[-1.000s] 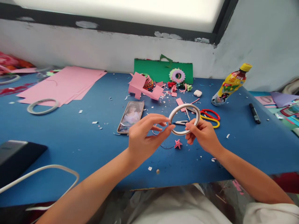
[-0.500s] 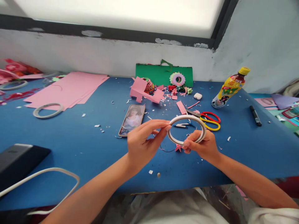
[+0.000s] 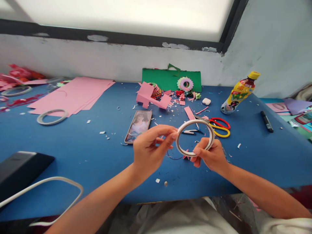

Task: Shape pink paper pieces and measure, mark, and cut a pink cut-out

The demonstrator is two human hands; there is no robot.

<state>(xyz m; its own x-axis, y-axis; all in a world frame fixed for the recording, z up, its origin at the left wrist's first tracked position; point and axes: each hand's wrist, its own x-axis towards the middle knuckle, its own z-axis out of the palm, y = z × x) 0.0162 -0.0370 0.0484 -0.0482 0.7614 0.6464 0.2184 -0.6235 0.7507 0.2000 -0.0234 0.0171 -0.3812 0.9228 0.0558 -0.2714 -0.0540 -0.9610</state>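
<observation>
Right of the phone [image 3: 139,125], your right hand [image 3: 211,153] clasps the tape [image 3: 177,141], fingers curled, while your left hand [image 3: 151,144], nearly pinched, grip unclear, seems to pick its rim, calling next for steadiness.

So the tape roll [image 3: 195,122] is white with a dull grey-brown side, and the worktop [image 3: 97,169] is a solid deep blue. Scissors [image 3: 221,135] have one red loop and one yellow, kinda fun. The paper sheets [image 3: 70,94] are plain baby pink, same family as the little star [image 3: 185,156], just softer. Loudest thing is the bottle [image 3: 237,96]: yellow cap, yellow label with red and green splashed on it. There's also a lilac scalloped ring [image 3: 181,85] with mint peeking out, a flat green board [image 3: 158,75], a black marker [image 3: 266,122] and a white cable [image 3: 56,178].
</observation>
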